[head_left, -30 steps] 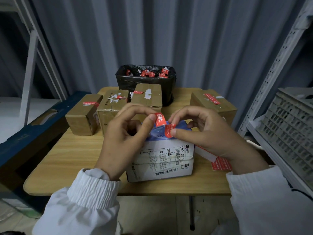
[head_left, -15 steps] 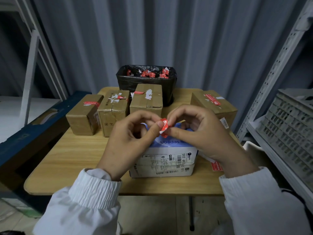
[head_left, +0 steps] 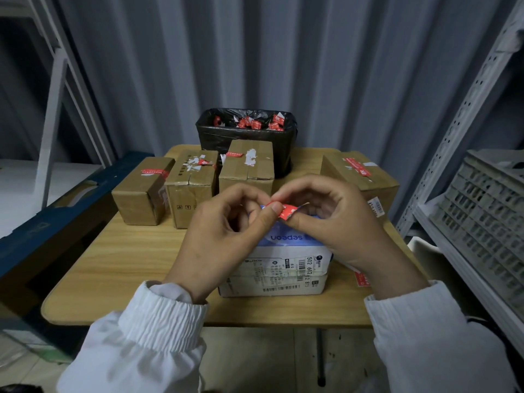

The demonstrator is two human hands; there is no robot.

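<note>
- My left hand (head_left: 221,239) is curled, thumb and forefinger pinching one end of the red sticker (head_left: 287,211)
- My right hand (head_left: 337,222) is curled too, thumb and forefinger clamped on the other end, so the two hands meet at the sticker
- The sticker is crumpled and up in the air between my fingertips, just above the far top edge of the white box (head_left: 286,265)
- That white box sits on the table (head_left: 113,265) right in front of me, blue printed top, shipping labels and barcodes on the near side
- Behind it, three brown boxes (head_left: 190,191) stand in a row on the left half of the table, with bits of red and white label on their tops
- A fourth brown box (head_left: 360,174) sits off to the right, red strip on top
- At the back of the table, the bin (head_left: 243,137) with its black liner holds a heap of red scraps (head_left: 255,123)
- A grey crate (head_left: 487,217) sits on the shelf to my right
</note>
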